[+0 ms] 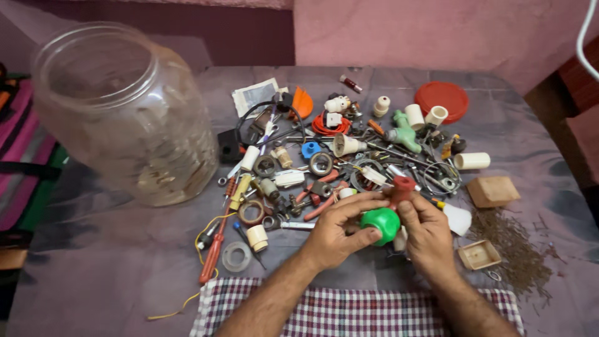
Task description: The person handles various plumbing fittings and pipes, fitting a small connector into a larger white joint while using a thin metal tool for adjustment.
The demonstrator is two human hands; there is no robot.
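- I'm gripping the green knob (381,223) with my left hand (337,231).
- My right hand (427,234) is pinching the red fitting (402,187); I'm keeping both steady near the surface's (125,274) front edge.

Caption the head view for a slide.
Both hands, left and right, hold a green ball-shaped part above scattered hardware beside a clear jar.

A cloth-covered table (93,274) bears a clear jar (125,112); scattered hardware (349,156); a checked cloth (349,312).
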